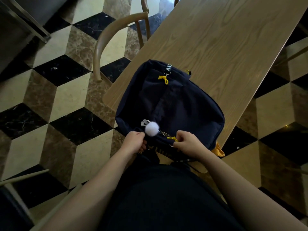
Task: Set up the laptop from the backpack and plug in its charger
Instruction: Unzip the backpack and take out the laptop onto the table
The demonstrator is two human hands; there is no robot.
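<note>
A dark navy backpack [170, 104] lies flat on the near end of a wooden table [225, 47], its top edge toward me. A white pom-pom charm [151, 128] on a chain hangs near that edge. My left hand [134, 142] grips the backpack's fabric at its near left corner. My right hand [186, 144] pinches a yellow zipper pull [172, 138] at the near edge. The backpack looks zipped; no laptop or charger shows.
A second yellow zipper pull [164, 79] sits on the backpack's front pocket. A curved wooden chair [115, 35] stands left of the table on a patterned marble floor. Another chair's edge [15, 194] is at the bottom left. Yellow fabric [219, 150] pokes out under the backpack.
</note>
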